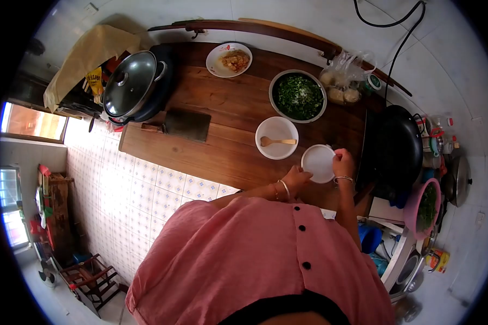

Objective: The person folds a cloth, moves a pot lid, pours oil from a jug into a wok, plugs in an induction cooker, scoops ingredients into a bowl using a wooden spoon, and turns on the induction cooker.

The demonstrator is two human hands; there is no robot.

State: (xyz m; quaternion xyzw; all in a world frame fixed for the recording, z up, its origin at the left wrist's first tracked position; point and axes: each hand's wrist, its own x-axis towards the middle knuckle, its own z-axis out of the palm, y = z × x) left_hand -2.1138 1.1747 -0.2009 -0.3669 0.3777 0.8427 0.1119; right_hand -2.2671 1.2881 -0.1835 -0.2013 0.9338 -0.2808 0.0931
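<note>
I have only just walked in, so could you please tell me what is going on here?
A person holds what looks like a round white lid by its edge, with left hand and right hand. Beside it, a white tub with a wooden spoon in it stands on the wooden counter. A metal bowl of chopped greens stands beyond the tub.

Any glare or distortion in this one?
Head view: fisheye bowing on the wooden rail, black corners; windows blown out, glare on the floor; left hand and right hand look reasonably sharp.
</note>
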